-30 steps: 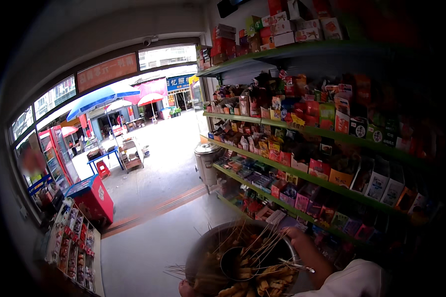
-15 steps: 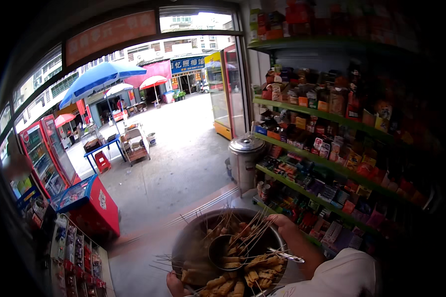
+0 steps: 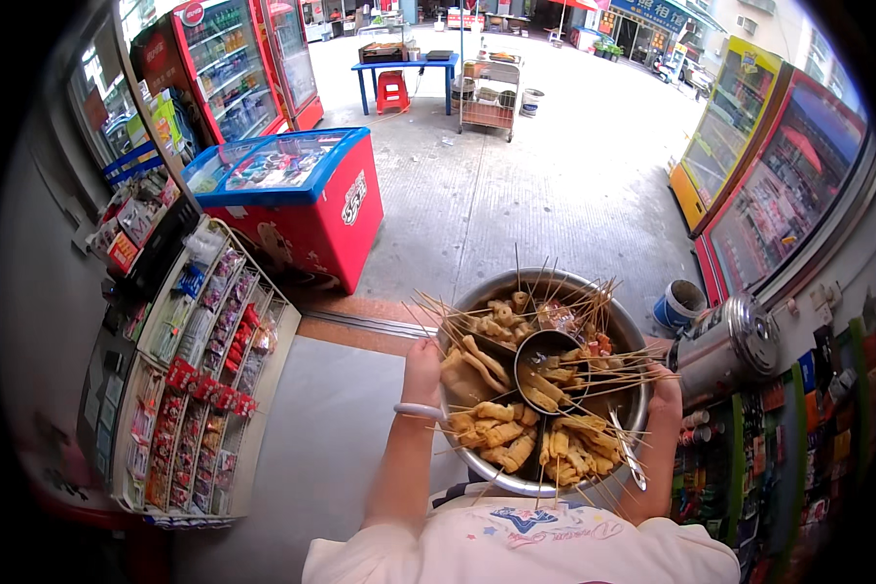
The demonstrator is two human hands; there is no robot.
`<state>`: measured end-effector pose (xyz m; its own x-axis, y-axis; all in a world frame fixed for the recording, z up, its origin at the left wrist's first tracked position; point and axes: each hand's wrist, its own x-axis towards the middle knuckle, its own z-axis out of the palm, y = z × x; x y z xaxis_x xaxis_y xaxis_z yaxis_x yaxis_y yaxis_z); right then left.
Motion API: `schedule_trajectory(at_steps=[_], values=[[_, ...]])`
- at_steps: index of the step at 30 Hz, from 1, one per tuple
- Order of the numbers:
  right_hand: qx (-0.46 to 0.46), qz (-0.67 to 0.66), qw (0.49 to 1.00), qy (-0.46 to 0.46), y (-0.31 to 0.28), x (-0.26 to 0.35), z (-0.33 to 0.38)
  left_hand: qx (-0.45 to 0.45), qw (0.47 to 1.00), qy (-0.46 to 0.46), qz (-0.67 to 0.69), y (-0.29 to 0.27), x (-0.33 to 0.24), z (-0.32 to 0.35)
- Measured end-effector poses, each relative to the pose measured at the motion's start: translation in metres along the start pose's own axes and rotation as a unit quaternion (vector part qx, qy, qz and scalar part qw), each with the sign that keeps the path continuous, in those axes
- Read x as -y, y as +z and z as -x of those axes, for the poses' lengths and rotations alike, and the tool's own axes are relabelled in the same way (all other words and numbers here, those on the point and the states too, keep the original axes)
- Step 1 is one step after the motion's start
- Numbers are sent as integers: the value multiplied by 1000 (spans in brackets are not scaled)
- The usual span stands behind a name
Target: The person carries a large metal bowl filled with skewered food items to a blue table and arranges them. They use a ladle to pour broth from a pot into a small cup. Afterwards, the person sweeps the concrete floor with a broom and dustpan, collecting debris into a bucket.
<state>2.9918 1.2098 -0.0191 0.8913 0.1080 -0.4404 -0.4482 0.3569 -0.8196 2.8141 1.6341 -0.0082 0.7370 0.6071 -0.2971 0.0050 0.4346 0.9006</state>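
Note:
Both my hands carry a wide round metal basin [image 3: 503, 283] in front of my body. My left hand [image 3: 421, 373], a pale bracelet at its wrist, grips the left rim. Opposite it, my right hand [image 3: 664, 387] closes on the right rim, with its fingers partly hidden by thin sticks. Dividers split the basin into compartments around a round middle cup [image 3: 522, 362]. Skewered food in broth fills them, including folded yellow-brown pieces [image 3: 576, 444] and pale chunks [image 3: 504, 319]. A shiny metal utensil handle [image 3: 629, 456] leans on the near right rim. Skewer sticks jut out all round.
A red chest freezer [image 3: 356, 219] stands ahead left, above a tiered snack rack [image 3: 284, 365]. Across the doorway runs a floor track [image 3: 360, 326]. On the right are a lidded metal drum [image 3: 720, 346], a bucket [image 3: 679, 304] and shelves. Outside stand a blue table [image 3: 407, 64] and red stool [image 3: 392, 91].
My view has tilted down and turned, so the basin now sits higher in the picture, with both arms visible. Both hands keep hold of the rim.

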Motion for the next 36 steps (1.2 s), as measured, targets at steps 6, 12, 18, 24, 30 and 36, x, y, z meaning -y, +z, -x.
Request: schedule_trajectory(at_steps=[6,12,18,24,30,36], values=[[26,30,999,3,181,15,-249,-69,996,30,38,17,-64,-246],[98,12,994,44,398,60,-420,-101,994,31,25,22,-144,-493],[36,25,999,26,558,65,-648,-81,995,51,25,46,-217,-764],[30,-10,997,64,707,70,-877,-75,995,40,47,66,-261,-1016],[114,-40,991,54,901,89,-1108,-91,993,46,53,73,-296,-1284],[56,-22,996,62,1061,130,-1323,-117,988,11,99,133,-342,-1545]])
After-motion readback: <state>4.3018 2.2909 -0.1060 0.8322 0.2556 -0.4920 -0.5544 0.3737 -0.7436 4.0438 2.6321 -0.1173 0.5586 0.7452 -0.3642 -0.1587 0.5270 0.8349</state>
